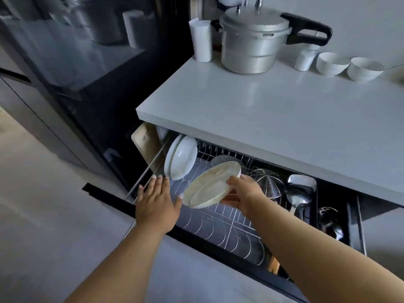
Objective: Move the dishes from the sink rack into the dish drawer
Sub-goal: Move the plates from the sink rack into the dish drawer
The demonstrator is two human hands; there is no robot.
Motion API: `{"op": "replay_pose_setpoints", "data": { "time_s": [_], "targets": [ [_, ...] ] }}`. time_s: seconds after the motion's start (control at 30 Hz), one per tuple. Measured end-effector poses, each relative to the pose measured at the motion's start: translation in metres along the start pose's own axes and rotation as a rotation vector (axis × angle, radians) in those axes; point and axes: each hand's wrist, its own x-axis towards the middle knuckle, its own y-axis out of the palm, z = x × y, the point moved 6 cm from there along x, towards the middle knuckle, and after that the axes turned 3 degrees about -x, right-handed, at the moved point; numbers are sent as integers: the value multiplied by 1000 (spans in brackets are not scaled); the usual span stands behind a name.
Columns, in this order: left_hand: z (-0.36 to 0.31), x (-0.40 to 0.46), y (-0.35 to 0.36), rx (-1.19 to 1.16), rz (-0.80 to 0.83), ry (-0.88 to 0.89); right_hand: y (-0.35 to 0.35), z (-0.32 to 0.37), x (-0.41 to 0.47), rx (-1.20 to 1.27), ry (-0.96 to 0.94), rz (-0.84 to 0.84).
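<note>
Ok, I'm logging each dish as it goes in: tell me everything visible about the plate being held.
The plate is round, off-white, glossy like ceramic, with a raised rim and faint marks inside. It is tilted, above the drawer rack. The right hand grips its right edge; the left hand is open beside its left rim.

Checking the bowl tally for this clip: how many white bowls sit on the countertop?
2, side by side at the countertop's far right: one bowl next to a small white container, the other bowl right of it. More may lie beyond the frame edge.
</note>
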Motion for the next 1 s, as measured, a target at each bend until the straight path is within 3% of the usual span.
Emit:
{"op": "replay_pose_setpoints", "data": {
  "time_s": [0.43,1.0],
  "targets": [
    [11,19,2,-68,1,54,77,26,89,-361,-90,-103],
    [15,21,8,-90,3,51,119,55,116,-644,-198,-201]
  ]
}}
